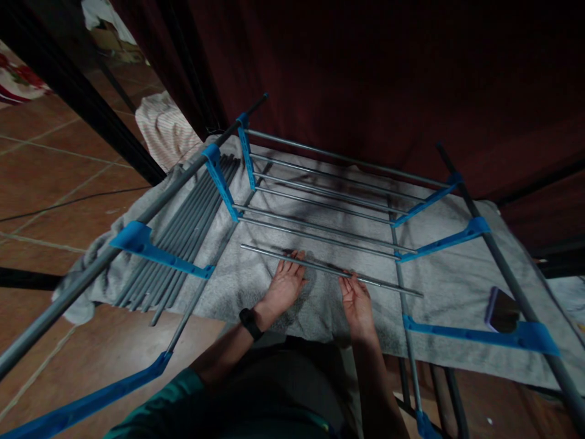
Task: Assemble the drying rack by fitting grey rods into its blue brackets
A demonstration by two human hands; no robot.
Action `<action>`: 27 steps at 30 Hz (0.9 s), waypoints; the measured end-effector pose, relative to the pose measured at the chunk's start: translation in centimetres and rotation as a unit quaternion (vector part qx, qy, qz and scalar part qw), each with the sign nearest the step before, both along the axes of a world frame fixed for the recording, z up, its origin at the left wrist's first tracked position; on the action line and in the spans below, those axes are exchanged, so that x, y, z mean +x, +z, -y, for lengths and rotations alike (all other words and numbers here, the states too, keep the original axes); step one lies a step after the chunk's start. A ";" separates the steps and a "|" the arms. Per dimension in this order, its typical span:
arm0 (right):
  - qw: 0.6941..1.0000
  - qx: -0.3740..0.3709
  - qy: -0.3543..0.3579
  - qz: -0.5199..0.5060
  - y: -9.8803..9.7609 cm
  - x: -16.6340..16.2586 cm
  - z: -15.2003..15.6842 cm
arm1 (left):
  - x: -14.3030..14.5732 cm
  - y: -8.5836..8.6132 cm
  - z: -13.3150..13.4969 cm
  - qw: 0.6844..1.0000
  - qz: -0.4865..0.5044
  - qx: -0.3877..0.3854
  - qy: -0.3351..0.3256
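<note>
Both hands hold one loose grey metal rod (384, 284) level above a grey towel. My left hand (286, 285), with a black watch on the wrist, grips the rod near its left half, fingers curled over it. My right hand (355, 300) grips it near the middle. The rod lies just in front of a row of rods fitted between blue plastic brackets (434, 197) of a rack frame (498, 256).
A bundle of several loose grey rods (183, 244) lies on the towel (457, 286) at the left. A phone (501, 310) rests on the towel at the right. Brown floor tiles lie to the left; a dark red curtain hangs behind.
</note>
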State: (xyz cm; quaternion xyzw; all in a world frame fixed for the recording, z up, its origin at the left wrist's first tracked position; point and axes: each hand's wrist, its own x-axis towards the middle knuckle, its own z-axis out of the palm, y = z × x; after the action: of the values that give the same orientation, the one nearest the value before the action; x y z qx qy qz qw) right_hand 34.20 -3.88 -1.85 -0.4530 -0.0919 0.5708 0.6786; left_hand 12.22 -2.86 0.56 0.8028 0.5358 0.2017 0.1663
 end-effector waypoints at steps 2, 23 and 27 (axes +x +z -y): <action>1.000 -0.001 0.000 -0.004 -0.1 0.0 -0.1 | -0.3 -0.2 -0.2 0.994 0.103 -0.028 0.033; 1.000 0.021 0.002 -0.015 0.3 -0.4 -0.3 | -2.4 1.5 -2.3 0.540 0.754 -0.219 0.304; 0.999 0.031 0.004 -0.022 0.5 0.4 -0.6 | -3.9 2.2 -2.8 0.536 0.756 -0.197 0.321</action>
State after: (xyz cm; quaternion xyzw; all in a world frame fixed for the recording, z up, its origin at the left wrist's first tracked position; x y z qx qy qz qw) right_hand 34.56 -3.31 -1.37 -0.4189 -0.0964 0.5804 0.6916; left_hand 8.27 -0.07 2.80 0.0729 0.4585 0.6626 0.5878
